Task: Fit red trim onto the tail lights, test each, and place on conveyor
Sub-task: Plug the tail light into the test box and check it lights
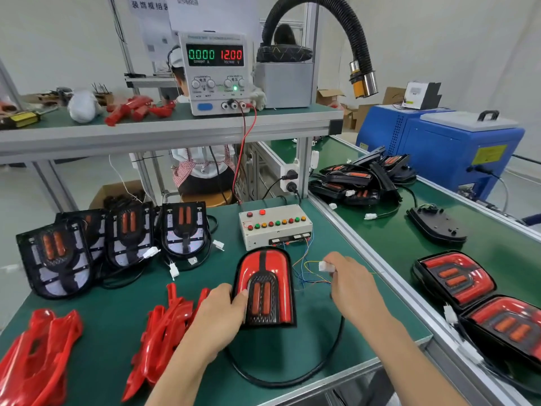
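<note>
Red trim pieces (41,356) piled at 8 o'clock on bench, 2nd pile (164,326) just right of it. Untrimmed tail lights (117,238) in a row at 10. L hand (218,313) grips left edge of trimmed tail light (266,288) at center, lying flat. Test box (275,227) at 12 of it. R hand (348,276) pinches white connector (326,266), colored wires attached. Finished lights (453,279) on conveyor (497,253) at 3. PSU (216,73) reads 12.00 V, 0.000 A
</note>
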Demonstrator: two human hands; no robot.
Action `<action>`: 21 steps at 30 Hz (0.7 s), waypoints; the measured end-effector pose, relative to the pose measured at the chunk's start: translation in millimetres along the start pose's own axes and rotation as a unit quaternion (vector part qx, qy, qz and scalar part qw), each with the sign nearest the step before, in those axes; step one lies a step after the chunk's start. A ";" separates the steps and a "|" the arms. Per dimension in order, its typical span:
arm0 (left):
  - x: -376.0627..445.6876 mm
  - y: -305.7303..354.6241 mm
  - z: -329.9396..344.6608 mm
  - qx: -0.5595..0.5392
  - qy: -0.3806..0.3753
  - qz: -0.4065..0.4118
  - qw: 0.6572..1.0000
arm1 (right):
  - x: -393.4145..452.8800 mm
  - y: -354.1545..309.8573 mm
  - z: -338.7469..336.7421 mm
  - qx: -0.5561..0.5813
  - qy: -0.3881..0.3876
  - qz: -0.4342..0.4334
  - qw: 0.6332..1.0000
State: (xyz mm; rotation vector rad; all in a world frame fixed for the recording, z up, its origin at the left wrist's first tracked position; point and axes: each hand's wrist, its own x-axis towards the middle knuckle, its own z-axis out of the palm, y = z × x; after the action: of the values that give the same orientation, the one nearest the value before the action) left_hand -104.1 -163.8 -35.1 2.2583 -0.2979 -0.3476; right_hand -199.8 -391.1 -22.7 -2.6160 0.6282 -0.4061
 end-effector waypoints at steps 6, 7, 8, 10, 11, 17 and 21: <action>-42.9 6.0 -25.3 0.122 0.002 0.099 0.988 | 4.7 -26.5 -5.7 0.131 0.030 -0.095 0.986; -47.4 5.9 -25.5 0.118 -0.008 0.108 0.987 | 4.2 -33.6 -7.2 0.145 0.024 -0.107 0.983; -50.1 5.0 -24.2 0.110 -0.017 0.116 0.987 | 3.4 -40.2 -8.3 0.155 0.018 -0.118 0.981; -51.9 3.1 -17.7 0.100 -0.031 0.132 0.986 | 1.1 -53.3 -9.5 0.157 0.020 -0.138 0.978; -51.8 2.9 -13.3 0.098 -0.039 0.137 0.985 | -0.3 -60.1 -9.3 0.155 0.026 -0.151 0.976; -42.3 1.6 13.5 -0.002 -0.063 0.100 0.993 | -30.3 -82.3 15.5 0.095 -0.014 -0.254 0.962; -32.8 -11.1 18.6 -0.087 -0.074 0.095 0.989 | -66.1 -79.6 27.7 0.062 0.012 -0.319 0.946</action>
State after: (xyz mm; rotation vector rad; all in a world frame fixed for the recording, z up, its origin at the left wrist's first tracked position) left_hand -140.0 -158.9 -50.3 2.0174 -0.5355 -0.4236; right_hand -217.2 -285.4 -22.2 -2.6367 -0.2595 -0.6411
